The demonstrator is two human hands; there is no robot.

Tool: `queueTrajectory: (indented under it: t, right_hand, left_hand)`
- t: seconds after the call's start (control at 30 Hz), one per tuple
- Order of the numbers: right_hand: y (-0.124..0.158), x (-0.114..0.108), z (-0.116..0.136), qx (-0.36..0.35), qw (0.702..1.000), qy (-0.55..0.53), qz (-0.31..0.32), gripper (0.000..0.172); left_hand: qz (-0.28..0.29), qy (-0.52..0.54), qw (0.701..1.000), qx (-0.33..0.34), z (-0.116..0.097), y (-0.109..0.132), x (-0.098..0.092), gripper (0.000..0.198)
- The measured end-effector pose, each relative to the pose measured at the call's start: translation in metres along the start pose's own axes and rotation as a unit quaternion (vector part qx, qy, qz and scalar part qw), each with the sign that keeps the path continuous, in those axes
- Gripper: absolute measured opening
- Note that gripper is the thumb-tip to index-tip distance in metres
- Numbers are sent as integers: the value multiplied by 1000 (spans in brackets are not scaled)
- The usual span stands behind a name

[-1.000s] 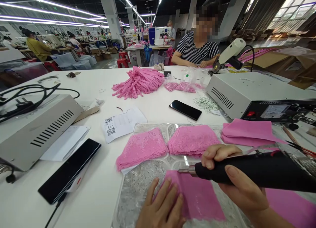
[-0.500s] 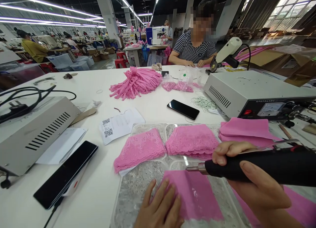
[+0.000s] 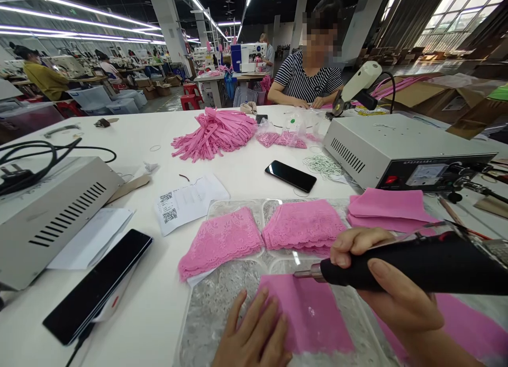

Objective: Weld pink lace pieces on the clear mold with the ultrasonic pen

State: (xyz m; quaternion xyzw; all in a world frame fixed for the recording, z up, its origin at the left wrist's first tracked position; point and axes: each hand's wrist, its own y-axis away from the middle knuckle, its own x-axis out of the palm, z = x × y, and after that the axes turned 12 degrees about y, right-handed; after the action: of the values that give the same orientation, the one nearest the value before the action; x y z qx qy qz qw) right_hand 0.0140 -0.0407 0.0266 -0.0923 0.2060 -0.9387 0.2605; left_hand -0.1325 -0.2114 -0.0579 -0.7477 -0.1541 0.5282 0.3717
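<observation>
A pink fabric piece (image 3: 313, 314) lies flat on a clear-topped, grey-patterned board (image 3: 214, 309). My left hand (image 3: 254, 330) rests on its left side, fingers spread. In my right hand (image 3: 392, 287) is a black hand-held ultrasonic welder (image 3: 420, 263), gripped round its body and pointing left. Its metal tip is at the fabric's upper edge; whether it touches cannot be made out. Behind, on the same board, are two stacks of pink lace pieces, a left stack (image 3: 222, 240) and a right stack (image 3: 304, 224). More pink fabric (image 3: 468, 324) lies beneath my right forearm.
A grey control box (image 3: 408, 144) stands at right, another grey box (image 3: 59, 203) at left. Two phones, a near one (image 3: 99, 285) and a far one (image 3: 291, 176), lie around the board. Pink straps (image 3: 218, 134) are heaped farther back. Across the table sits a person (image 3: 307, 78).
The welder's tip has shifted slightly left and down onto the line of the fabric's upper edge. My left hand stays on the fabric. The whole view has shifted a little.
</observation>
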Motion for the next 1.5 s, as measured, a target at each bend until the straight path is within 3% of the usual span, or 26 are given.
queueTrajectory:
  t: [0.17, 0.37, 0.53, 0.63, 0.83, 1.1, 1.2, 1.33, 1.5]
  right_hand:
    - [0, -6, 7, -8, 1000, -20, -18, 11]
    - [-8, -57, 25, 29, 996, -30, -79, 18]
    - [-6, -104, 33, 101, 981, -45, -161, 14]
    - [-2, -120, 31, 102, 985, -51, -127, 22]
    - [2, -118, 16, 71, 991, -95, -66, 17]
    - [-2, -113, 4, 40, 993, -99, -56, 16]
    - [-1, -111, 0, 48, 994, -89, -52, 16]
    - [0, -111, 2, 40, 991, -88, -95, 18]
    - [2, -119, 7, 51, 992, -93, -71, 18]
  left_hand:
    - [16, -6, 1000, 11, 3, -2, -5, 27]
    - [50, -15, 998, 45, 0, -13, -15, 24]
    - [47, 11, 998, 46, -28, -40, 7, 24]
    - [57, 38, 997, 42, -50, -61, 28, 25]
    - [64, 53, 996, 14, -74, -85, 65, 23]
    - [33, 54, 998, 2, -74, -83, 91, 27]
    - [23, 53, 998, 11, -73, -80, 96, 24]
    - [21, 53, 998, 17, -73, -80, 97, 22]
    - [35, 60, 997, -17, -70, -90, 83, 19]
